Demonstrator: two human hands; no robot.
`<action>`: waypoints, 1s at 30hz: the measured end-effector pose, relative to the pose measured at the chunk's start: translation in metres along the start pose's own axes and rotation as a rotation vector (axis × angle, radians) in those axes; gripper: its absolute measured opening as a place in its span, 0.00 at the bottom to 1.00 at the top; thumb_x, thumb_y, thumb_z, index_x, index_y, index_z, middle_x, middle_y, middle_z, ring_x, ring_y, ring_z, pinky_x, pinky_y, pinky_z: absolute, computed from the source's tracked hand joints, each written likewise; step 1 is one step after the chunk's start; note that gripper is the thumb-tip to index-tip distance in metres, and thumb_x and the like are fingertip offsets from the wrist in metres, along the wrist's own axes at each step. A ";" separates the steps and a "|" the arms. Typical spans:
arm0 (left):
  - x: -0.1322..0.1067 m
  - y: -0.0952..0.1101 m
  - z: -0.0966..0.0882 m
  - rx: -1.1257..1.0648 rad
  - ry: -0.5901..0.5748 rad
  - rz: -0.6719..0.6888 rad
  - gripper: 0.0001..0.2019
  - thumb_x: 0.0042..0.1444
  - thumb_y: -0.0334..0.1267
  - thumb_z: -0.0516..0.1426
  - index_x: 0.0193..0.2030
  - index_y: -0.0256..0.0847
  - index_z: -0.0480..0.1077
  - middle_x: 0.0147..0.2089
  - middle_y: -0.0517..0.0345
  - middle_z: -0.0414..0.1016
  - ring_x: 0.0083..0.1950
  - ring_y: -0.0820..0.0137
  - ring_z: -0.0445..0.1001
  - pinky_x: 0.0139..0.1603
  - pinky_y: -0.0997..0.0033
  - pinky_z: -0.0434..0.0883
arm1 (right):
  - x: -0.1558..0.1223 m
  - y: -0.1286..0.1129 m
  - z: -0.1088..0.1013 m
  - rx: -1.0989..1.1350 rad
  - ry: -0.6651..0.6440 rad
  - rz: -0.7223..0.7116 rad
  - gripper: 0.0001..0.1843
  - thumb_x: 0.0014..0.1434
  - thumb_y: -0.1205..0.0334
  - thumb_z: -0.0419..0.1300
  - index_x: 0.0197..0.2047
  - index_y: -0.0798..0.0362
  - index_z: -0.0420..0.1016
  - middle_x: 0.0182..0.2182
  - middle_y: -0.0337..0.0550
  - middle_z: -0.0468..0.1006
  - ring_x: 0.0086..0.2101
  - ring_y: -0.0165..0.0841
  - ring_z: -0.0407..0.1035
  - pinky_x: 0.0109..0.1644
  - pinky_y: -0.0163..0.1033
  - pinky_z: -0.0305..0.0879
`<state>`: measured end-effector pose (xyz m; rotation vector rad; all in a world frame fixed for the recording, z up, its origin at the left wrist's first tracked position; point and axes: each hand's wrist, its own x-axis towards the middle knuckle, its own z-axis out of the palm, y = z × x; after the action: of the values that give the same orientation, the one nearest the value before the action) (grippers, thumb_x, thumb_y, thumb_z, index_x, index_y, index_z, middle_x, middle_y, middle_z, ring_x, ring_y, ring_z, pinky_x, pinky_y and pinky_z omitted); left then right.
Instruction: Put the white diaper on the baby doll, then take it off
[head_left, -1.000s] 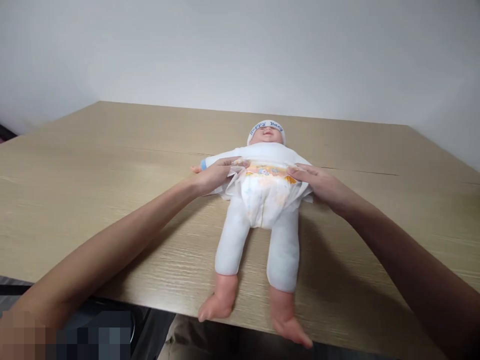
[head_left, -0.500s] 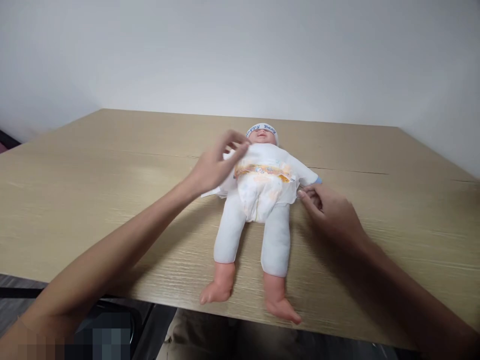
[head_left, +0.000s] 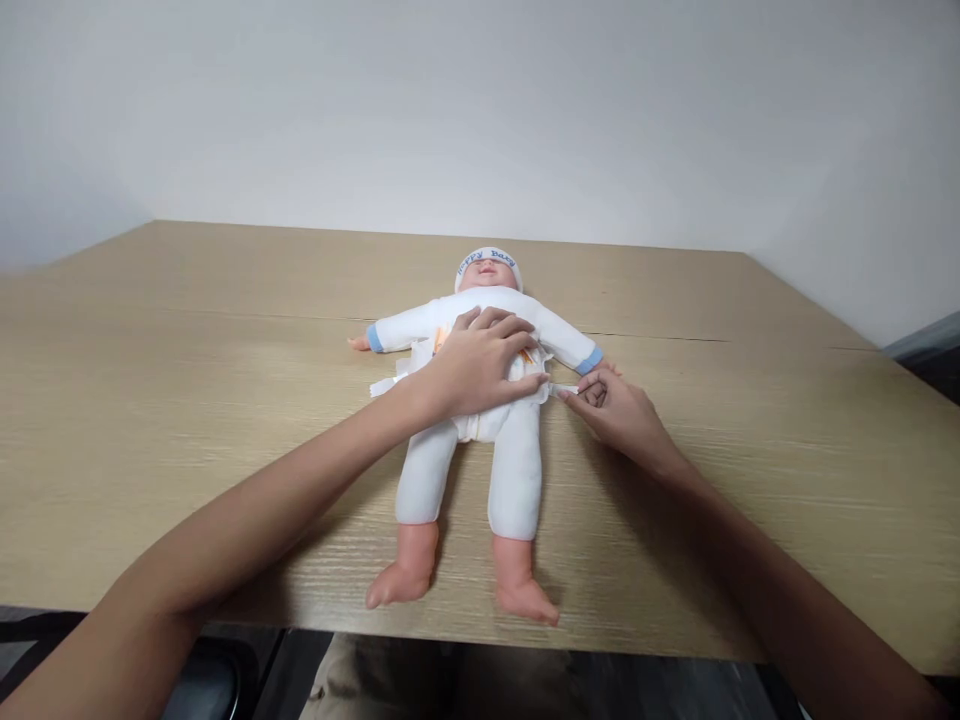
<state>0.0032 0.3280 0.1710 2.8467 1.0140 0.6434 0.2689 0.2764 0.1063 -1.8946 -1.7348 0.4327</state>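
A baby doll (head_left: 491,300) in a white suit and white cap lies on its back on the wooden table (head_left: 225,400), feet toward me. A white diaper (head_left: 480,425) with an orange printed band is around its hips. My left hand (head_left: 484,365) lies flat on the doll's belly over the diaper front, fingers stretched out. My right hand (head_left: 611,405) is at the doll's right side, its fingers pinched on the diaper's white side tab (head_left: 564,389). A loose diaper wing (head_left: 390,382) sticks out on the left side.
The table's near edge (head_left: 637,650) runs just below the doll's bare feet. A seam (head_left: 712,340) crosses the tabletop behind the doll. A plain white wall stands behind. Dark floor and a chair part show under the edge.
My left hand came down from the doll's chest and now rests flat on the diaper front. My right hand moved in and pinched the side tab. The view shifted right.
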 end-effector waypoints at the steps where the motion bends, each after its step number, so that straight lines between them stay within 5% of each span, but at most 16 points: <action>1: 0.001 0.001 0.000 0.001 -0.003 -0.005 0.27 0.73 0.62 0.58 0.64 0.43 0.79 0.70 0.50 0.78 0.71 0.46 0.69 0.73 0.41 0.62 | 0.000 0.000 0.000 0.004 -0.010 0.006 0.22 0.61 0.36 0.67 0.37 0.46 0.74 0.27 0.39 0.79 0.31 0.41 0.73 0.37 0.43 0.61; 7: 0.005 0.009 -0.002 0.058 -0.018 -0.057 0.30 0.66 0.63 0.62 0.62 0.43 0.80 0.66 0.48 0.79 0.65 0.45 0.70 0.69 0.39 0.64 | 0.001 0.001 -0.010 0.207 -0.121 -0.058 0.31 0.62 0.27 0.64 0.30 0.47 0.72 0.23 0.36 0.68 0.27 0.35 0.61 0.34 0.41 0.53; 12: 0.007 0.011 0.000 0.076 -0.038 -0.073 0.29 0.63 0.60 0.64 0.62 0.43 0.79 0.67 0.47 0.78 0.67 0.43 0.69 0.69 0.40 0.64 | 0.010 -0.014 -0.027 0.568 -0.194 -0.029 0.27 0.62 0.34 0.68 0.30 0.48 0.69 0.24 0.32 0.61 0.27 0.31 0.53 0.33 0.40 0.48; 21: 0.009 0.008 0.006 0.053 -0.016 -0.095 0.36 0.59 0.59 0.66 0.68 0.39 0.72 0.63 0.44 0.79 0.65 0.43 0.68 0.72 0.39 0.62 | 0.045 -0.074 -0.003 0.554 -0.301 -0.187 0.27 0.63 0.35 0.67 0.29 0.48 0.67 0.24 0.33 0.67 0.27 0.30 0.59 0.34 0.39 0.57; 27: 0.008 0.006 0.009 -0.022 0.006 -0.099 0.39 0.58 0.58 0.67 0.71 0.40 0.68 0.68 0.42 0.77 0.69 0.41 0.67 0.75 0.37 0.60 | 0.026 -0.073 0.013 0.576 -0.150 -0.202 0.24 0.65 0.35 0.66 0.43 0.48 0.72 0.35 0.41 0.77 0.34 0.37 0.72 0.38 0.42 0.72; 30: 0.006 0.003 0.004 -0.095 -0.023 -0.102 0.39 0.59 0.53 0.67 0.74 0.41 0.65 0.71 0.43 0.76 0.72 0.40 0.65 0.77 0.34 0.58 | 0.007 -0.066 0.017 0.460 0.055 -0.390 0.19 0.71 0.43 0.62 0.54 0.48 0.75 0.51 0.51 0.81 0.50 0.45 0.77 0.54 0.51 0.78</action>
<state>0.0105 0.3301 0.1701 2.6955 1.0862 0.6300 0.2057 0.2881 0.1313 -1.2073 -1.7327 0.5622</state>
